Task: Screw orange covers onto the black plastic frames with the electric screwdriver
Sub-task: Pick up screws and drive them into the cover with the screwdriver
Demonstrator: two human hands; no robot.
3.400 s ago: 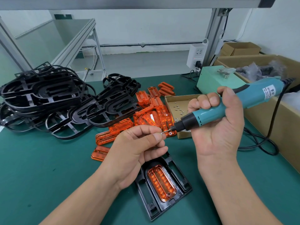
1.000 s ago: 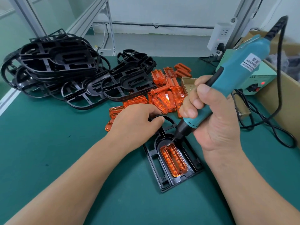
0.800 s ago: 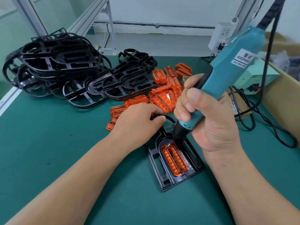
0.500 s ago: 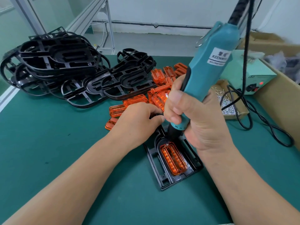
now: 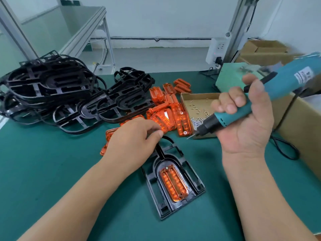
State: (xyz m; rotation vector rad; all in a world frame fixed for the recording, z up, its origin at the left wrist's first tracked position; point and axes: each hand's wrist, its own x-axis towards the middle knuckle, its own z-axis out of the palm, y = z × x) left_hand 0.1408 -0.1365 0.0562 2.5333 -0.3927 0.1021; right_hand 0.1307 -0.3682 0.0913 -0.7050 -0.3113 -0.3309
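**Student:** Where does the work lie from the tool?

**Tutor:** The black plastic frame [image 5: 152,188] lies flat on the green mat [image 5: 52,171] at centre, with one orange cover [image 5: 173,184] seated in it. The cover's long axis runs from 11 o'clock to 5 o'clock. A screw [image 5: 166,168] sits in its far end, and the near-end hole [image 5: 181,195] shows empty. The electric screwdriver [image 5: 260,101] is held above the mat, tilted, with its bit pointing toward 8 o'clock. From the bit tip the empty hole lies at about 6 o'clock, well apart.

**Student:** And the hands?

**Tutor:** The right hand [image 5: 246,129] is wrapped round the driver's barrel. The left hand [image 5: 133,141], at 11 o'clock of the cover, curls its fingers over the frame's thin far loop and pins it to the mat. The right hand is the nearer to the screw box [image 5: 196,100] (open cardboard, loose screws inside), which lies just behind the bit. Whether the bit carries a screw cannot be told.

**Student:** What does the coming move turn on?

**Tutor:** Probably the near-end hole. The bit would need a screw, then would have to travel toward 6 o'clock and come upright over the hole. With only the far end fixed, the cover's near end could shift under pressure.

**Student:** Surface and room?

**Tutor:** The mat is flat and matt. Loose orange covers [image 5: 166,108] lie at 12 o'clock of the frame and stacked black frames [image 5: 52,87] at 10 o'clock. A carton [image 5: 302,122] stands at 3 o'clock, with the driver's cord [image 5: 284,146] looping before it.
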